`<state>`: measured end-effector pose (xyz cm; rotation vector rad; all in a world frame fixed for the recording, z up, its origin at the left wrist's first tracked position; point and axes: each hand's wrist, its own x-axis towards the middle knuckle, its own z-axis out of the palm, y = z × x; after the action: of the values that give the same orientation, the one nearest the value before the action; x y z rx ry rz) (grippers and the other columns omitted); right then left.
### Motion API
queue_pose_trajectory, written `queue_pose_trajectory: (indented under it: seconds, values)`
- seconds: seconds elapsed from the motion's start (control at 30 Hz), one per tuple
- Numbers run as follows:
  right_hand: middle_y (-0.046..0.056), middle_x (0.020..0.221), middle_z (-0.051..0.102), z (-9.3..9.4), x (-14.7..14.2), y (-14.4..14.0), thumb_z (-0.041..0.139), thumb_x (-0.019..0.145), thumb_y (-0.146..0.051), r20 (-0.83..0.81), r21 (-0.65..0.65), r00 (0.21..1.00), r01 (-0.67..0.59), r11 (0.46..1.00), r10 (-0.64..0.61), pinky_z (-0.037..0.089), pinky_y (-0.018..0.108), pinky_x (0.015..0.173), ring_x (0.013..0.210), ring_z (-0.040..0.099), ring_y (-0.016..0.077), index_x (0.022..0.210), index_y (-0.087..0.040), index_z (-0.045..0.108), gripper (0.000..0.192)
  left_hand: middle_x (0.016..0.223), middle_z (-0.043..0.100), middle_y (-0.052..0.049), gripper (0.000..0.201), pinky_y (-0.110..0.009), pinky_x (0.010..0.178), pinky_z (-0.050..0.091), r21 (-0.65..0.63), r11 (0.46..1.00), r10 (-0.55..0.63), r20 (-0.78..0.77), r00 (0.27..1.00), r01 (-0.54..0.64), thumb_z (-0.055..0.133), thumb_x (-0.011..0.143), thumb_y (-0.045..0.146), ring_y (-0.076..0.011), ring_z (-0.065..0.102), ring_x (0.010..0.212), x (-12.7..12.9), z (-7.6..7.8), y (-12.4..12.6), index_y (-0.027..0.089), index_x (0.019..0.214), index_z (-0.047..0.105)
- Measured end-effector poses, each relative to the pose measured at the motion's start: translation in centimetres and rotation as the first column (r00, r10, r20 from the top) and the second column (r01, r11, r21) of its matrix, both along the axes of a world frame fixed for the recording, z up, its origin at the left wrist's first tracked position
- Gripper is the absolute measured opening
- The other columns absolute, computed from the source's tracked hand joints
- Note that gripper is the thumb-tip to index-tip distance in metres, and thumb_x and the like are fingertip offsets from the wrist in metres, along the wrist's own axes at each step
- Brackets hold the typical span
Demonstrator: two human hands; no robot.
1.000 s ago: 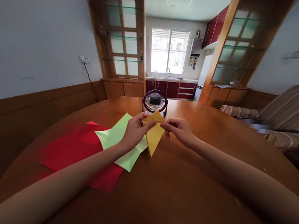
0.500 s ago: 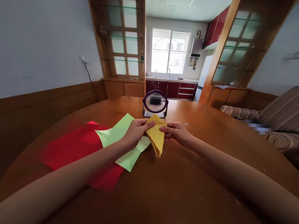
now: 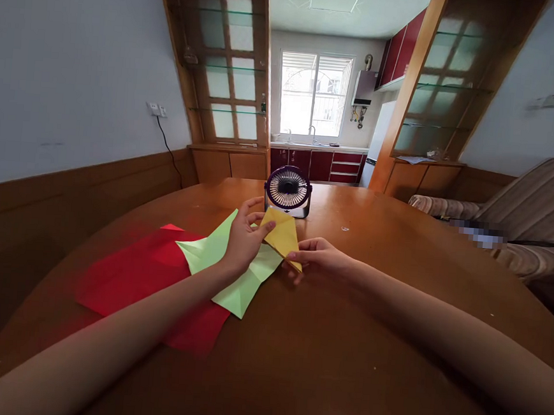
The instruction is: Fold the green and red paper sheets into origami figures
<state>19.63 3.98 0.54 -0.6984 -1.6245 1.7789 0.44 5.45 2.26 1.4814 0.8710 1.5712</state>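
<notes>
Much of the folded yellow paper is covered by the hands that hold it: its left edge sits behind the left hand's fingertips, and its lower right corner disappears under the right hand's thumb and forefinger, so how many layers it has cannot be made out. The light green paper is partly hidden by the left wrist, and it in turn covers the middle of the red paper, whose left side is blurred. Both forearms run out of view at the bottom corners. A patch at 3 o'clock, over the striped sofa, is pixelated.

The left hand reaches in from 7 o'clock, its fingers curled, and pinches the upper left corner of the yellow paper between thumb and fingertips. The right hand comes from 5 o'clock, lies low near the wooden table, and pinches the paper's lower right corner. Between the two, the yellow piece is stretched as a tilted triangle just above the table top, near the table's middle, overlapping the right edge of the green sheet. At 12 o'clock from it, just beyond, stands a small purple desk fan, upright and facing the camera.
</notes>
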Motion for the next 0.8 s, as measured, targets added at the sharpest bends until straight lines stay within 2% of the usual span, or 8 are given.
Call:
queue_pose_trajectory:
  seconds: [0.1, 0.2, 0.27, 0.33, 0.4, 0.6, 0.7, 0.8]
  values:
    - [0.004, 0.074, 0.071, -0.1, 0.0, -0.1, 0.081, 0.070, -0.035, -0.013, -0.027, 1.000, 0.011, 1.000, -0.011, 0.057, 0.026, 0.055, 0.054, 0.065, 0.0114, 0.078, -0.010, 0.067, 0.029, 0.104, 0.064, -0.006, 0.064, -0.031, 0.063, 0.055, 0.060, 0.998, 0.014, -0.052, 0.999, -0.011, 0.071, 0.075, 0.030, -0.0155, 0.065, 0.068, -0.2, -0.3, 0.4, 0.028, 0.131, 0.041]
    - [0.004, 0.067, 0.070, 0.0, 0.3, 0.3, 0.082, 0.068, -0.035, 0.033, 0.012, 0.998, 0.054, 0.998, -0.055, 0.052, 0.022, 0.046, 0.046, 0.062, 0.0099, 0.075, -0.009, 0.066, 0.031, 0.129, 0.055, -0.009, 0.066, -0.035, 0.078, 0.055, 0.165, 0.986, 0.045, -0.176, 0.983, -0.016, 0.071, 0.076, 0.031, -0.0227, 0.064, 0.099, -0.8, 0.1, 0.5, 0.031, 0.135, 0.042]
    - [0.003, 0.067, 0.071, 0.2, 0.7, 0.7, 0.083, 0.067, -0.036, 0.037, -0.004, 0.998, 0.059, 0.998, -0.059, 0.051, 0.021, 0.044, 0.043, 0.061, 0.0093, 0.075, -0.010, 0.066, 0.032, 0.144, 0.043, -0.007, 0.069, -0.039, 0.095, 0.048, 0.251, 0.966, 0.034, -0.365, 0.930, 0.064, 0.077, 0.070, 0.031, -0.0286, 0.048, 0.126, -1.5, 0.7, 0.6, 0.033, 0.133, 0.049]
    - [0.001, 0.065, 0.070, 0.5, 1.1, 1.0, 0.083, 0.066, -0.036, 0.036, -0.043, 0.999, 0.041, 0.998, -0.039, 0.050, 0.021, 0.042, 0.041, 0.060, 0.0093, 0.076, -0.011, 0.064, 0.033, 0.148, 0.040, -0.006, 0.065, -0.041, 0.103, 0.041, 0.203, 0.953, -0.076, -0.563, 0.823, 0.227, 0.082, 0.065, 0.033, -0.0310, 0.038, 0.135, -2.3, 1.3, 0.8, 0.032, 0.126, 0.059]
    - [-0.002, 0.057, 0.066, 0.8, 1.3, 1.1, 0.083, 0.065, -0.039, 0.047, -0.056, 0.999, 0.021, 0.998, -0.019, 0.048, 0.021, 0.038, 0.037, 0.057, 0.0095, 0.076, -0.012, 0.063, 0.035, 0.141, 0.047, -0.009, 0.056, -0.042, 0.099, 0.045, 0.085, 0.951, -0.187, -0.607, 0.772, 0.297, 0.080, 0.067, 0.037, -0.0302, 0.047, 0.128, -3.0, 1.6, 1.1, 0.029, 0.120, 0.065]
    - [-0.010, 0.033, 0.039, 0.6, 1.2, 1.4, 0.075, 0.072, -0.054, 0.048, 0.071, 0.986, 0.154, 0.986, -0.157, 0.035, 0.018, 0.031, 0.029, 0.041, 0.0064, 0.063, -0.017, 0.055, 0.043, 0.112, 0.067, -0.009, 0.027, -0.038, 0.085, 0.053, -0.041, 0.943, -0.311, -0.465, 0.829, 0.331, 0.070, 0.077, 0.041, -0.0232, 0.064, 0.099, -2.9, 0.9, 1.7, 0.025, 0.097, 0.075]
    - [-0.010, 0.031, 0.033, 0.4, 1.1, 1.7, 0.064, 0.074, -0.070, 0.035, 0.066, 0.972, 0.231, 0.971, -0.234, 0.034, 0.020, 0.030, 0.027, 0.034, 0.0067, 0.059, -0.019, 0.052, 0.055, 0.113, 0.066, -0.008, 0.020, -0.038, 0.087, 0.050, 0.043, 0.966, -0.205, -0.468, 0.860, 0.254, 0.067, 0.078, 0.041, -0.0237, 0.061, 0.102, -2.3, 0.5, 1.7, 0.025, 0.084, 0.076]
    - [-0.007, 0.037, 0.039, 0.5, 1.1, 1.9, 0.057, 0.076, -0.073, 0.066, 0.099, 0.954, 0.285, 0.953, -0.292, 0.037, 0.022, 0.033, 0.031, 0.038, 0.0072, 0.057, -0.019, 0.050, 0.058, 0.105, 0.066, -0.007, 0.028, -0.036, 0.090, 0.047, 0.136, 0.984, -0.037, -0.461, 0.887, 0.112, 0.058, 0.083, 0.044, -0.0232, 0.060, 0.101, -1.8, 0.3, 1.7, 0.021, 0.072, 0.071]
